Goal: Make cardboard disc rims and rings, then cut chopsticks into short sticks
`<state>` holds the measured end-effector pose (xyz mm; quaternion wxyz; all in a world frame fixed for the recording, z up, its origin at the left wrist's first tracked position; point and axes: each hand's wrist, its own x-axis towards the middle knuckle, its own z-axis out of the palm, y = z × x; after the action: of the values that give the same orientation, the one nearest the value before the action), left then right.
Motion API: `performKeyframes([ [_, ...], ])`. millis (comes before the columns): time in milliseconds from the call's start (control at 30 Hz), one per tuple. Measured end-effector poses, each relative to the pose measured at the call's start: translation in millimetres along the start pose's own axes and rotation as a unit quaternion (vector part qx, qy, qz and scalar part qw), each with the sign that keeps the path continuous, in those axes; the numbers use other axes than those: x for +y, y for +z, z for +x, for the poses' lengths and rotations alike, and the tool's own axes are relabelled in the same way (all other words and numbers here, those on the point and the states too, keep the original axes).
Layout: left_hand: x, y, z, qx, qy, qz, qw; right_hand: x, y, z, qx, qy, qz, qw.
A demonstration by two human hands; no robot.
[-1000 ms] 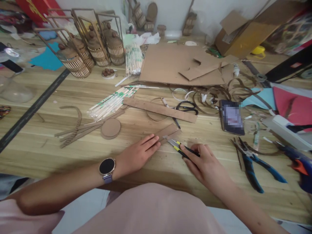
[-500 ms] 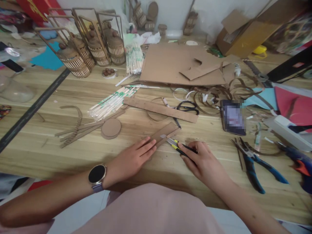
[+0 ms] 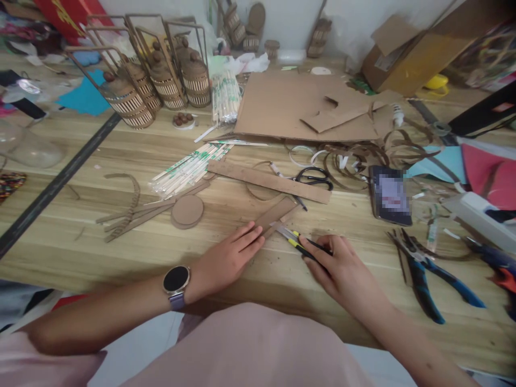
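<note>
My left hand point(image 3: 228, 258) lies flat with outstretched fingers on a brown cardboard strip point(image 3: 278, 210), pressing it to the table. In my right hand point(image 3: 341, 266) is a yellow-and-black utility knife point(image 3: 296, 242), gripped by its handle. Its blade rests on the strip, just beyond my left fingertips, along a narrow sliver at the near edge. Behind the strip lie a longer cardboard strip point(image 3: 270, 183) and black-handled scissors point(image 3: 314, 177). Left of my hand sits a round cardboard disc point(image 3: 187, 210).
Pliers point(image 3: 423, 274), a phone point(image 3: 390, 194) and a glue gun point(image 3: 500, 269) lie to the right. Packs of wrapped chopsticks point(image 3: 189, 166) and several small lanterns point(image 3: 131, 102) stand or lie at the left back. A large cardboard sheet point(image 3: 278, 107) lies behind.
The view has shifted a little, so everything appears slightly farther right. Both hands keep nearly the same place on the work, and the knife blade still touches the strip.
</note>
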<state>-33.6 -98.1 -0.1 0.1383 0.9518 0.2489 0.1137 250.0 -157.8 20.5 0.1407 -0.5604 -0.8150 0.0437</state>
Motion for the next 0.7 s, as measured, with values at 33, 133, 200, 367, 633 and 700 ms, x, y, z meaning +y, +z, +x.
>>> performKeyframes([
  [33,0,0.2,4,0.003,-0.002,-0.004,1.000,3,0,1,0.002,0.003,-0.001,1.000],
  [133,0,0.2,18,0.003,-0.006,-0.015,1.000,13,0,4,0.008,-0.007,-0.008,1.000],
  [200,0,-1.1,22,0.008,-0.005,-0.018,1.000,17,0,5,0.013,-0.016,-0.014,1.000],
  [367,-4,-6.4,10,0.016,0.044,0.020,0.999,20,1,7,0.019,-0.022,-0.015,0.999],
  [633,-6,-1.1,-4,0.031,0.050,0.054,0.997,10,1,6,0.008,-0.015,-0.031,0.999],
  [700,-5,0.1,-4,0.028,0.048,0.055,0.997,6,1,4,0.003,-0.005,-0.036,0.999],
])
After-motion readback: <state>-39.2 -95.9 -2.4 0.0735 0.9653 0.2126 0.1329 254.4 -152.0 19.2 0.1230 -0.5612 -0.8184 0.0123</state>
